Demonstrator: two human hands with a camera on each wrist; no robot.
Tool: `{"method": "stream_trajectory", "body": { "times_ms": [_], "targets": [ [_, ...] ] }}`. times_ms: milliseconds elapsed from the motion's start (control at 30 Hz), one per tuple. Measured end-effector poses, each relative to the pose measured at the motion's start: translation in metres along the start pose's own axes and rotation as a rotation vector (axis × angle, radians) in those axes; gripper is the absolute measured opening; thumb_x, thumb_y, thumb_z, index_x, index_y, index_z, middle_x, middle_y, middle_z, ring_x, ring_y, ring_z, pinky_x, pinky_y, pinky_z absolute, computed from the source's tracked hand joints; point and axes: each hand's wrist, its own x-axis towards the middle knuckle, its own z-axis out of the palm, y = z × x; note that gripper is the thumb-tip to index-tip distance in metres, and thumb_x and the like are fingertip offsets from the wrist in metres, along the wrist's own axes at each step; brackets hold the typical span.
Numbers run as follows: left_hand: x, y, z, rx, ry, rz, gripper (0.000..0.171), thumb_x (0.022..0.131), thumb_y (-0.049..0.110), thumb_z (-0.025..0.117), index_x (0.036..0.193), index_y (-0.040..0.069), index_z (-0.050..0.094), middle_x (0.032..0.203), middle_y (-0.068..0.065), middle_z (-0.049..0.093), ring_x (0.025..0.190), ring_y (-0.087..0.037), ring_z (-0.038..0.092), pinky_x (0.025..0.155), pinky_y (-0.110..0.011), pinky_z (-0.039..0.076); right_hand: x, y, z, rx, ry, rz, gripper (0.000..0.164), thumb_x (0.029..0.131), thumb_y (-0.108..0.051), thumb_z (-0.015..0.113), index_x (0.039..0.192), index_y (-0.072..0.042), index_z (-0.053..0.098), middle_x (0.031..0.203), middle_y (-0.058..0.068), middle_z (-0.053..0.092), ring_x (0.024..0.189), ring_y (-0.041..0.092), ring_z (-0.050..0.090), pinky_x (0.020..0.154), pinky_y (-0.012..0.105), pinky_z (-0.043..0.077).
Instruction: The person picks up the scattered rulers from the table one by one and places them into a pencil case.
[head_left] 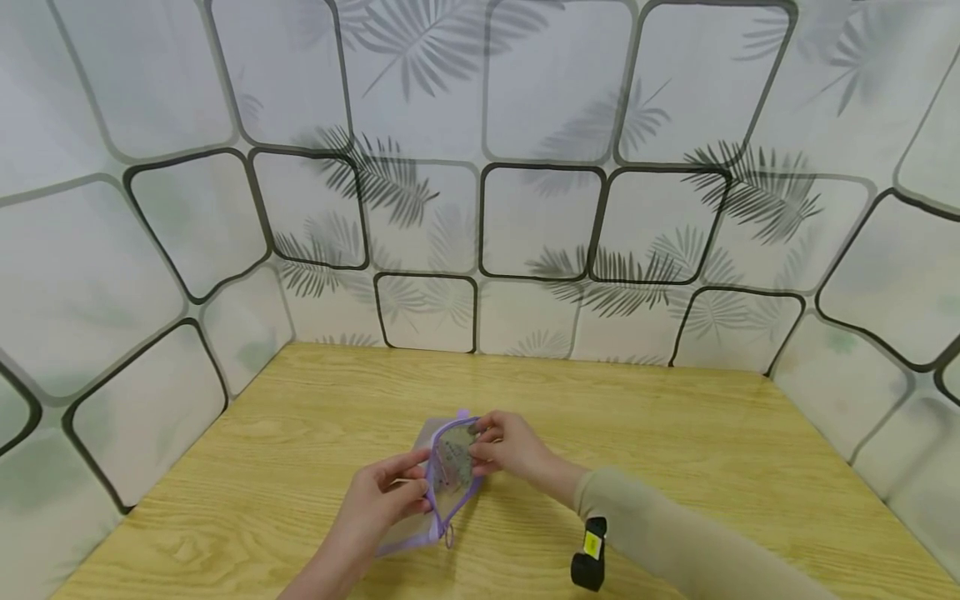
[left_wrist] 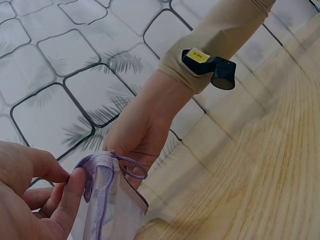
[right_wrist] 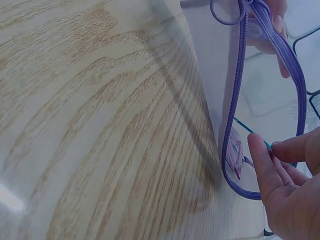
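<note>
A translucent mesh zipper pouch (head_left: pixel 408 533) with purple trim is held tilted over the table, its mouth spread wide. Thumb and fingers of my left hand (head_left: pixel 378 496) pinch one side of the zipper edge. My right hand (head_left: pixel 513 450) has its fingers inside the mouth, at the opposite side. In the right wrist view a thin teal strip (right_wrist: pixel 241 124) runs between its thumb and index finger. A packet with pink contents (right_wrist: pixel 234 155) shows inside the pouch; the rest of it is hidden by the pouch wall. A purple pull ring (left_wrist: pixel 135 169) hangs from the zipper end.
The pouch is above a light wood-grain table (head_left: pixel 675 467). Patterned white curtains (head_left: pixel 540 217) with leaf prints and dark outlines enclose its back and sides. On the right sleeve sits a black wrist camera (head_left: pixel 589 554) with a yellow label.
</note>
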Motion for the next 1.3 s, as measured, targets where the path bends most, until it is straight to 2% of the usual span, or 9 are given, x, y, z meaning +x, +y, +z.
{"method": "stream_trajectory", "body": {
  "times_ms": [600, 900, 1200, 1300],
  "targets": [
    [0.0, -0.002, 0.004, -0.037, 0.001, 0.014, 0.05, 0.09, 0.0, 0.06, 0.138, -0.009, 0.05, 0.1, -0.005, 0.054, 0.085, -0.012, 0.062, 0.076, -0.021, 0.059, -0.001, 0.005, 0.007, 0.003, -0.006, 0.002, 0.032, 0.091, 0.005, 0.062, 0.12, 0.015, 0.051, 0.099, 0.024, 0.068, 0.065, 0.01, 0.067, 0.069, 0.031, 0.062],
    [0.0, -0.003, 0.002, -0.02, 0.007, 0.002, 0.049, 0.091, 0.001, 0.06, 0.139, -0.007, 0.05, 0.101, -0.005, 0.054, 0.087, -0.013, 0.062, 0.077, -0.022, 0.059, 0.001, 0.008, 0.011, 0.022, -0.009, -0.009, 0.033, 0.088, 0.009, 0.061, 0.118, 0.016, 0.05, 0.088, 0.013, 0.067, 0.063, 0.01, 0.065, 0.068, 0.029, 0.062],
    [0.001, -0.003, 0.002, -0.012, 0.002, -0.009, 0.05, 0.092, 0.002, 0.06, 0.14, -0.006, 0.05, 0.101, -0.004, 0.053, 0.087, -0.013, 0.062, 0.077, -0.022, 0.059, -0.001, 0.006, 0.011, 0.008, -0.028, -0.019, 0.036, 0.088, 0.007, 0.064, 0.12, 0.016, 0.05, 0.097, 0.024, 0.068, 0.07, 0.016, 0.069, 0.071, 0.033, 0.063],
    [0.001, -0.004, 0.002, -0.014, -0.004, -0.007, 0.05, 0.092, 0.002, 0.06, 0.14, -0.006, 0.049, 0.1, -0.004, 0.054, 0.087, -0.013, 0.062, 0.078, -0.023, 0.059, -0.001, 0.008, 0.01, -0.05, -0.024, -0.036, 0.038, 0.088, 0.003, 0.066, 0.121, 0.016, 0.053, 0.102, 0.026, 0.068, 0.078, 0.022, 0.072, 0.072, 0.034, 0.063]
  ]
}}
